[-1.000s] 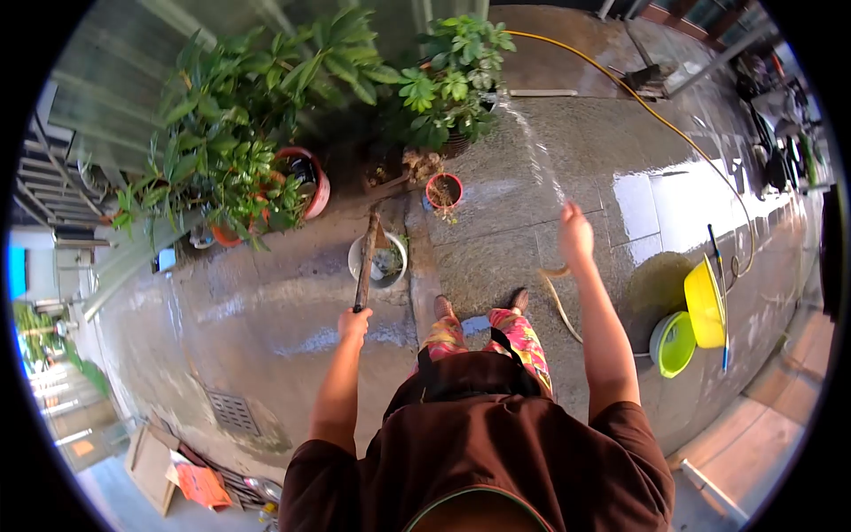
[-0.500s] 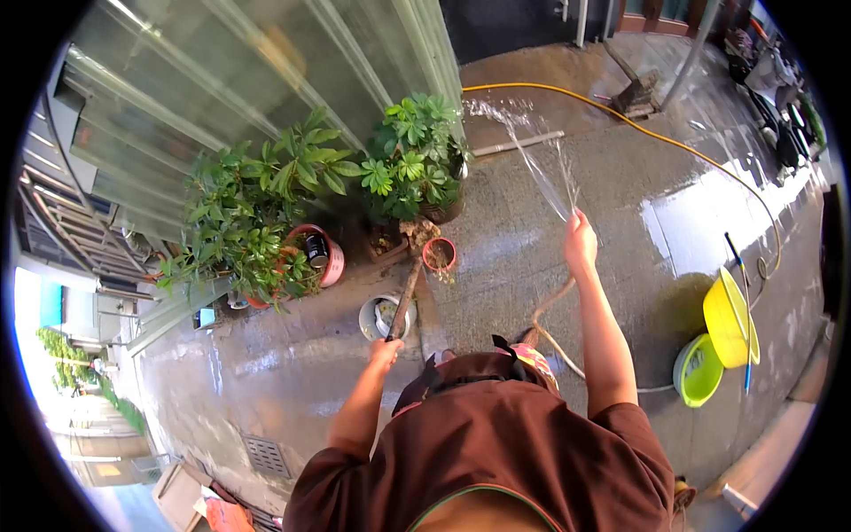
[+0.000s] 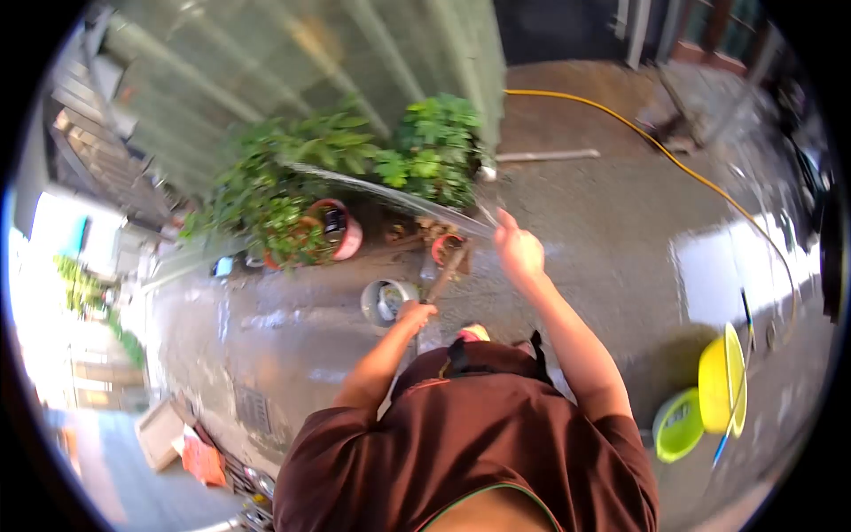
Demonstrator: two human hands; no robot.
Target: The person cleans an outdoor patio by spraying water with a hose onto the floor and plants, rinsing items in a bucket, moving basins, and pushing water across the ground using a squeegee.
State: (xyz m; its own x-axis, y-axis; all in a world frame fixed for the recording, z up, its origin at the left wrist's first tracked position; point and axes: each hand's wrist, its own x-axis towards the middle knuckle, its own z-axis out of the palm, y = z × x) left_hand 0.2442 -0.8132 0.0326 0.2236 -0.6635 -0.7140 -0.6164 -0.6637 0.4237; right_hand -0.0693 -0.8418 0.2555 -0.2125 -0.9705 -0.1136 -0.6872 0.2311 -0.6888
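My right hand (image 3: 519, 253) is closed around the end of a hose, held out in front of me. The hose itself is mostly hidden by the hand and arm. From it a jet of water (image 3: 390, 195) shoots left onto the leafy potted plants (image 3: 275, 195). A second bushy plant (image 3: 434, 151) stands by the wall corner. My left hand (image 3: 415, 316) grips a brown wooden stick (image 3: 443, 277), whose far end reaches the small red pot (image 3: 441, 251). Just left of that hand is a white bucket (image 3: 368, 304) with something pale inside.
Wet concrete (image 3: 585, 222) surrounds me. A yellow hose (image 3: 620, 124) curves across the ground at the upper right. A yellow basin (image 3: 714, 377) and a green basin (image 3: 675, 430) sit at the right with a blue-ended pole. A corrugated wall (image 3: 310, 80) rises behind the plants.
My right hand has swung left, and the water jet now points left onto the plants instead of forward over the ground. The left hand's stick has tilted farther right. My view has shifted.
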